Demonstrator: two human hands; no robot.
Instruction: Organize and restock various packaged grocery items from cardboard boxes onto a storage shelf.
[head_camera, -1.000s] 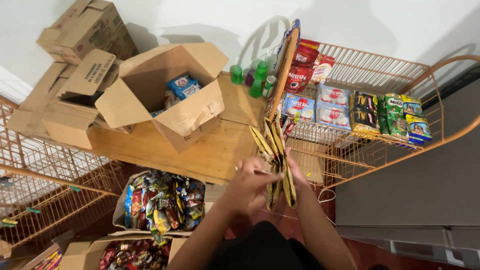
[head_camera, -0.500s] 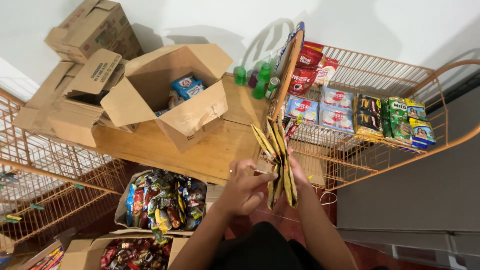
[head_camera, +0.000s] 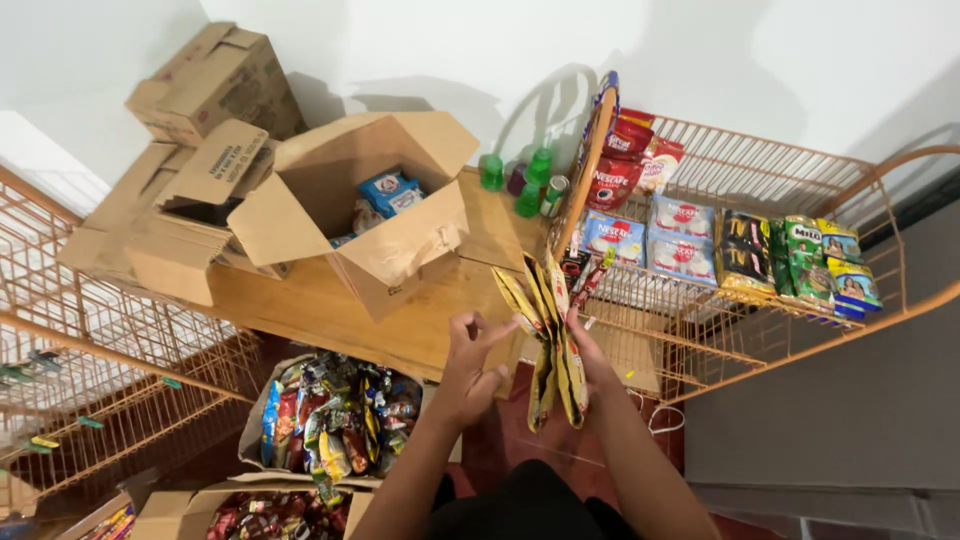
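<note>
At the far left edge an orange wire rack (head_camera: 70, 330) is cut off by the frame; above it, in the upper left, closed cardboard boxes (head_camera: 205, 85) are stacked against the white wall; just right of them an open cardboard box (head_camera: 370, 215) sits tilted on the wooden table (head_camera: 330, 310), with blue packets only partly visible inside; at lower left a box of mixed sachets (head_camera: 335, 420) stands below the table, its contents too jumbled to tell apart. In the lower centre the left hand (head_camera: 470, 370) is loosely open, its index finger stretched toward the yellow sachet strips (head_camera: 548, 340), tip just at their edge; whether it touches is hard to make out. The right hand (head_camera: 590, 360), mostly hidden behind the strips, clasps them from behind; they fan out upward and hang down. Green bottles (head_camera: 530, 185) stand at the table's back. To the right, a wire shelf (head_camera: 760, 310) holds rows of packets.
</note>
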